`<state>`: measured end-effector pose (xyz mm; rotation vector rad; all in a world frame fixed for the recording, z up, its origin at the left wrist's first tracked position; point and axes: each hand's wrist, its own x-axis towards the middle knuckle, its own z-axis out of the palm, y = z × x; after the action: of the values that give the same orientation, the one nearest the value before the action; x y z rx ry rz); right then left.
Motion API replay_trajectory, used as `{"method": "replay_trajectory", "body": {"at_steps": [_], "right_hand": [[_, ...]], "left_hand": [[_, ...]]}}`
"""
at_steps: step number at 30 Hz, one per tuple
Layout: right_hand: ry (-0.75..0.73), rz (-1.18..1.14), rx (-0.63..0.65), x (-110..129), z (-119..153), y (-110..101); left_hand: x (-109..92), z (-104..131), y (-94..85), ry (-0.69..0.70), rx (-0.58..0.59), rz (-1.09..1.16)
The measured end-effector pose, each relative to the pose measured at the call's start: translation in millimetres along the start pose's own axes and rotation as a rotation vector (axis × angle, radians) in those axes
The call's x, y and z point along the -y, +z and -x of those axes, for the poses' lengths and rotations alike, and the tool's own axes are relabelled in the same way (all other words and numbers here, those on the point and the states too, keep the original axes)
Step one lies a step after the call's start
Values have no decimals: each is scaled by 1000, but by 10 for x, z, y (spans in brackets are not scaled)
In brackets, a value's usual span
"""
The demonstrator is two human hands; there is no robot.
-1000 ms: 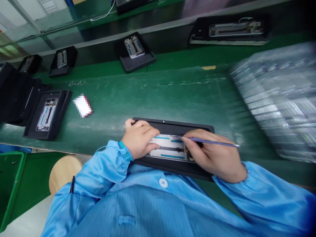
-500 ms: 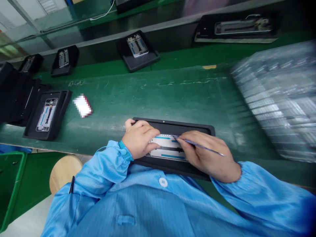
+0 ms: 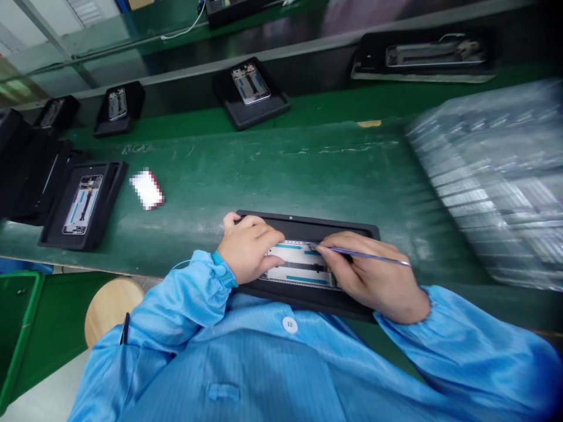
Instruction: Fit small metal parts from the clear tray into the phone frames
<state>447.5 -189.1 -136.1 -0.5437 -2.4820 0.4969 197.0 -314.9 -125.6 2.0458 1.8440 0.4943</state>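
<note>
In front of my body lies a black tray (image 3: 308, 298) with a silvery phone frame (image 3: 303, 256) in it, bearing blue strips and a dark central ribbon. My left hand (image 3: 250, 246) grips the frame's left end between thumb and fingers, its outer fingers over the tray's far rim. Held like a pen in my right hand (image 3: 369, 275) is a slim purplish metal tool (image 3: 365, 254). Its tip meets the frame near the upper blue strip; the tip itself is too small to make out. The right hand covers the frame's right end.
More phone frames lie in black trays at left (image 3: 83, 205) and along the far strip (image 3: 253, 88). Black trays are stacked (image 3: 26, 170) at far left. A blurred stack of clear plastic trays (image 3: 497, 187) stands at right. A wooden stool (image 3: 112, 310) is below the green table (image 3: 264, 164).
The tool's rear end has swung upward and outward in my right hand. My left hand keeps its hold. Trays along the far strip appear slightly further right.
</note>
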Motion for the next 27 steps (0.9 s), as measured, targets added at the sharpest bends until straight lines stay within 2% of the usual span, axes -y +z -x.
{"method": "replay_trajectory", "body": {"at_steps": [4, 8, 10, 12, 14, 15, 17, 19, 20, 21, 24, 27], "right_hand": [[-90, -12, -36, 5, -17, 36], [32, -41, -47, -13, -41, -50], [108, -59, -107, -3, 38, -180], [159, -73, -187, 18, 191, -361], [195, -71, -191, -4, 347, -543], [200, -52, -169, -56, 384, -613], [182, 20, -124, -274, 275, -685], [201, 128, -91, -610, -150, -685], [238, 169, -42, -795, -471, -671], [352, 217, 19, -979, -839, -651], [526, 256, 66, -1466, -1999, -521], [649, 200, 151, -1791, -2929, -235]], "left_hand": [[-2, -8, -2, 1, -12, 14], [2, 7, 25, 4, -48, 37], [16, 58, 48, -46, -144, 32], [45, 145, 69, -156, -315, 5], [87, 247, 83, -269, -459, -32], [111, 290, 89, -311, -486, -48], [161, 336, 105, -372, -438, -68], [206, 318, 126, -431, -369, -81], [224, 291, 138, -457, -352, -93], [238, 260, 151, -481, -353, -101], [284, 169, 194, -532, -425, -82], [387, 96, 191, -576, -545, 2]]}}
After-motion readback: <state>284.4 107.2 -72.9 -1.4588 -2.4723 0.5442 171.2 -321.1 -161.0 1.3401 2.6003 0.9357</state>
